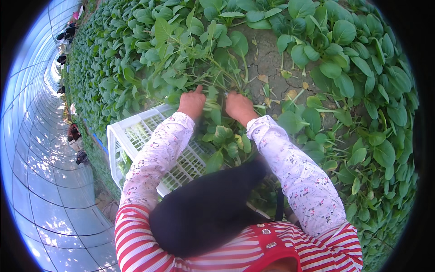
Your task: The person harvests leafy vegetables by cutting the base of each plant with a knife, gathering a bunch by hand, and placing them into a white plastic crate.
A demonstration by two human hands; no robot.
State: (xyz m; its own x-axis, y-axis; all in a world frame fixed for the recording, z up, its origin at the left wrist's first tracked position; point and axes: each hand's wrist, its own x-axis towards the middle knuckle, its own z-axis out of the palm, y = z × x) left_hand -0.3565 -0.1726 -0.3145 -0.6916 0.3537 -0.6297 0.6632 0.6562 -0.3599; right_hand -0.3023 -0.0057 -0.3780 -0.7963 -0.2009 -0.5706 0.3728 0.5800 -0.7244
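My left hand (192, 102) is low among the leafy greens, its fingers curled beside pale bok choy stalks (212, 104) and mostly hidden by the back of the hand. Just right of it, my right hand (239, 106) forms a fist, with a small shiny object (226, 94) showing at its finger side; most of that object is covered. Beyond both hands rises a tall, branching leafy plant (200, 64). Under my left forearm stands a tilted white plastic crate (153, 127) with slatted sides and greens inside.
Dense rows of bok choy (112, 57) spread on the left and more bok choy (343, 64) on the right. Cracked soil (268, 54) with yellowed leaves lies between. Picked leaves (309, 119) lie right of my hand. Distant people (73, 132) are along the plastic greenhouse wall (44, 170).
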